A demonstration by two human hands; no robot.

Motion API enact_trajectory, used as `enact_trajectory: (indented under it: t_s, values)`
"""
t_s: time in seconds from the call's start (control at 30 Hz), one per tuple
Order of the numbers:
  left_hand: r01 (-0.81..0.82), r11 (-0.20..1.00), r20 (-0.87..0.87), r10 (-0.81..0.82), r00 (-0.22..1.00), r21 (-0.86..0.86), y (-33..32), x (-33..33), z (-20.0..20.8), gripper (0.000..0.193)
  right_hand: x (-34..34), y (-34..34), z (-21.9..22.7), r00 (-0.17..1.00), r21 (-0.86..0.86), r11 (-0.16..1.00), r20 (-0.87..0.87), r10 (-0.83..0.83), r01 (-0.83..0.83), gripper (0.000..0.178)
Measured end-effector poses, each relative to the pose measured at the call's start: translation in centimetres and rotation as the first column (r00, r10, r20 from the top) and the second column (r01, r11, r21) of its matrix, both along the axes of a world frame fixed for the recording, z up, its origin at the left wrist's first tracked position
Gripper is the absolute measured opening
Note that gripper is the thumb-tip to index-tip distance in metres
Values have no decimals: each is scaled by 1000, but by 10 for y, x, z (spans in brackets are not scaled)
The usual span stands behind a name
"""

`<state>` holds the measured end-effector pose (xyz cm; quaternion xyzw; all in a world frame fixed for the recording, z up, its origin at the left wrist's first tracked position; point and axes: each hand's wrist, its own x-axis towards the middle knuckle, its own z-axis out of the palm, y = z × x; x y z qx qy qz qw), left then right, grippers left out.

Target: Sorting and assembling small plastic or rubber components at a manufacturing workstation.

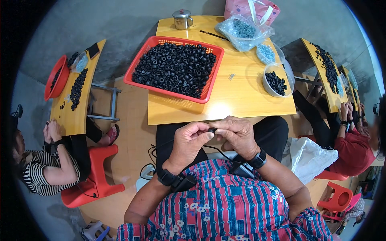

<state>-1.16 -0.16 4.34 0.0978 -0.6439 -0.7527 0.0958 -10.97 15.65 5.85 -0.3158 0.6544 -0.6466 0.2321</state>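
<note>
Just off the table's near edge, my left hand (190, 139) and my right hand (236, 134) meet above my lap. Both are closed in a pinch on one small black ring-shaped part (212, 130), held between thumbs and fingertips. Whether a smaller piece is also between the fingers is hidden. Beyond my hands a red plastic basket (128, 76) is heaped with black ring-shaped parts (177, 66). To the right a clear round tub (277, 94) holds more black parts. A few tiny pale pieces (232, 76) lie on the yellow table (241, 105).
At the back right stand a clear bag (244, 34) and a bowl (266, 54) of small bluish pieces, beside a pink bag (261, 10). A lidded metal mug (182, 19) and a dark stick (214, 35) lie behind. Other people (48, 168) work at side tables; a white sack (311, 160) is at my right.
</note>
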Motion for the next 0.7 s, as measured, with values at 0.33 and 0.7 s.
enact_trajectory:
  t_s: [0.33,0.7]
  values:
    - [38,998,31,-39,999,41,0,0,-1,13,-4,1,1,1000,-13,1000,-2,28,-28,21]
    - [34,998,39,-32,999,-49,-9,3,-10,15,-16,-5,-6,868,-36,989,474,145,-145,16]
